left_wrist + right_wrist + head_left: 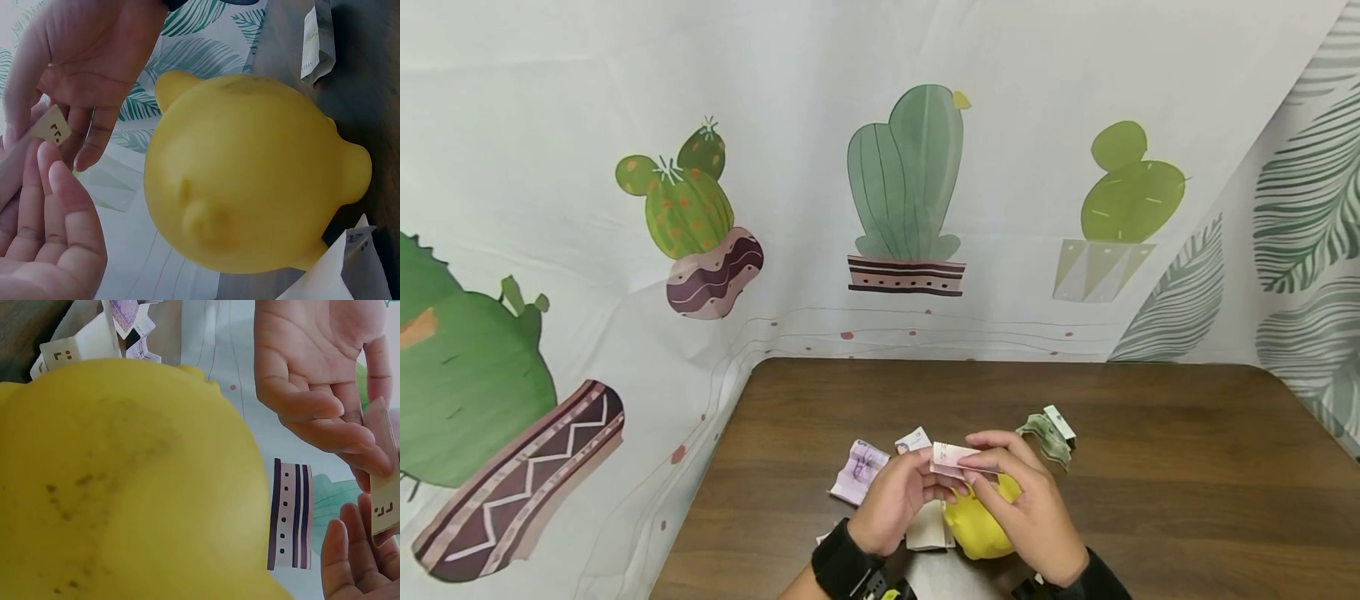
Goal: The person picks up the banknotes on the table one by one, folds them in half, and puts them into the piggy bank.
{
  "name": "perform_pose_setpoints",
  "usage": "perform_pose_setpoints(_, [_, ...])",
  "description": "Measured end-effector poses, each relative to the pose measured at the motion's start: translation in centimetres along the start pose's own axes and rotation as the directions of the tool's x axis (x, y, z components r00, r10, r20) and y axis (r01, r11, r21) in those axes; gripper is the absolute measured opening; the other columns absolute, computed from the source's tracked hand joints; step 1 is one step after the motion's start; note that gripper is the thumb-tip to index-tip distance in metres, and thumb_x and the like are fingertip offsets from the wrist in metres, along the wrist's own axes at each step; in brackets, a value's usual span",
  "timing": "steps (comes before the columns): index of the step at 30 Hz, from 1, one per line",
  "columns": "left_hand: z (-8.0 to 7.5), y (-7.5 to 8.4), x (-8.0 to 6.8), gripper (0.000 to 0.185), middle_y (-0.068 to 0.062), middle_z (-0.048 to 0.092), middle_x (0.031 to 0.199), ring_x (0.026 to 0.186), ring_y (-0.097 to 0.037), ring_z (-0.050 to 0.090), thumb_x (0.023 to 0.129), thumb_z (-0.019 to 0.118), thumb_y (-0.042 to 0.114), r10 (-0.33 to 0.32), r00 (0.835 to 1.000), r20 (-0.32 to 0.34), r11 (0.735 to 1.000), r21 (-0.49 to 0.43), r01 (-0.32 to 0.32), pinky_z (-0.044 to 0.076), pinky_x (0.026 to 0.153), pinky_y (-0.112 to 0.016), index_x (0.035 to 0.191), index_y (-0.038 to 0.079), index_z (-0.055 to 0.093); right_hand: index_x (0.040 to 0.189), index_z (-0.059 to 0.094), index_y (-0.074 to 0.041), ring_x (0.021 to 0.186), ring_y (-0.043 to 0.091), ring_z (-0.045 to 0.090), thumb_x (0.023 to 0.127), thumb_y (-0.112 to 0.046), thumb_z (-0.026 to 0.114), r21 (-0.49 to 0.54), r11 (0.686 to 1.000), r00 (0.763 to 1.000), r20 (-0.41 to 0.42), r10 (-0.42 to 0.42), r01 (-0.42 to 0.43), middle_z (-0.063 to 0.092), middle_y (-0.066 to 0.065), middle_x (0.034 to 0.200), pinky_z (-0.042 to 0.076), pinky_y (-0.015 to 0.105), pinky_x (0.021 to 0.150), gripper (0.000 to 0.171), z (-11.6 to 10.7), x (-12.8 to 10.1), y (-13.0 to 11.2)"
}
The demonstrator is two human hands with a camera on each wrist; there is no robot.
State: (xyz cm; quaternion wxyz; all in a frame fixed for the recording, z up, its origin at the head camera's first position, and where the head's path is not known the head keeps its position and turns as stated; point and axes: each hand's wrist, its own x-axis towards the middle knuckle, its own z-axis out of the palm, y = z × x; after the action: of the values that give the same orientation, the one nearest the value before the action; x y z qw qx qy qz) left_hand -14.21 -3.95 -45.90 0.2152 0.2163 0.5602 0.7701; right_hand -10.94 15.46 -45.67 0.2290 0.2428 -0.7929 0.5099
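A folded pink banknote (951,457) is held up between both hands over the table. The left hand (891,500) pinches its left end, fingertips along the lower edge. From the right, the right hand (1018,496) grips the other end with thumb and fingers. Just below the hands stands a yellow piggy bank (977,525), partly covered by the right hand; its curled tail (203,222) shows in the left wrist view. Dark smudges mark its back (81,487) in the right wrist view. Next to it is a folded cream-coloured paper (927,532).
A purple banknote (859,472) lies left of the hands, with a pale note (913,440) behind them. Crumpled on the right is a green banknote (1047,437). A cactus-print cloth (797,167) hangs behind the brown wooden table (1195,467).
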Motion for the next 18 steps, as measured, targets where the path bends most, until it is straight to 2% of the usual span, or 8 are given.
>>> perform_pose_setpoints(5, [-0.04,-0.02,-0.02,0.068,0.008,0.075,0.101,0.092,-0.008,0.068,0.111,0.028,0.039,0.017,1.0,0.0,1.0,-0.021,-0.017,0.055,0.083,-0.023,0.128,-0.023,0.05,0.113,0.072,-0.021,0.118,0.008,0.057,0.089,0.002,0.072,-0.011,0.999,0.999,0.03,0.036,-0.036,0.062,0.004,0.13,0.047,0.013,0.092,0.033,0.05,0.03,-0.13])
perform_pose_setpoints(8, [-0.12,-0.09,0.01,0.062,0.008,0.074,0.103,0.092,-0.007,0.068,0.111,0.034,0.037,0.009,1.0,-0.018,1.0,-0.016,-0.009,0.055,0.083,-0.023,0.129,-0.021,0.05,0.114,0.072,-0.019,0.116,0.01,0.059,0.09,0.002,0.072,-0.001,1.0,0.999,0.036,0.023,-0.023,0.061,0.005,0.13,0.047,0.012,0.094,0.032,0.23,0.06,-0.07])
perform_pose_setpoints(14, [-0.18,-0.33,0.26,0.042,0.006,0.071,0.104,0.091,-0.007,0.066,0.106,0.049,0.022,-0.053,0.991,-0.125,0.998,0.022,0.056,0.056,0.085,-0.026,0.13,-0.011,0.055,0.117,0.071,-0.023,0.121,0.007,0.056,0.092,-0.007,0.073,-0.008,0.997,0.995,0.068,0.072,-0.072,0.059,0.001,0.133,0.044,0.01,0.101,0.03,0.4,0.07,-0.21])
perform_pose_setpoints(18, [-0.19,-0.36,0.32,0.038,0.003,0.071,0.107,0.092,-0.009,0.068,0.103,0.054,0.017,-0.052,0.981,-0.188,0.997,0.054,0.063,0.057,0.084,-0.027,0.128,-0.011,0.058,0.13,0.064,-0.021,0.122,0.007,0.055,0.09,-0.005,0.074,-0.041,0.997,0.997,0.038,0.062,-0.06,0.062,0.001,0.132,0.038,0.009,0.104,0.044,0.5,0.13,-0.35])
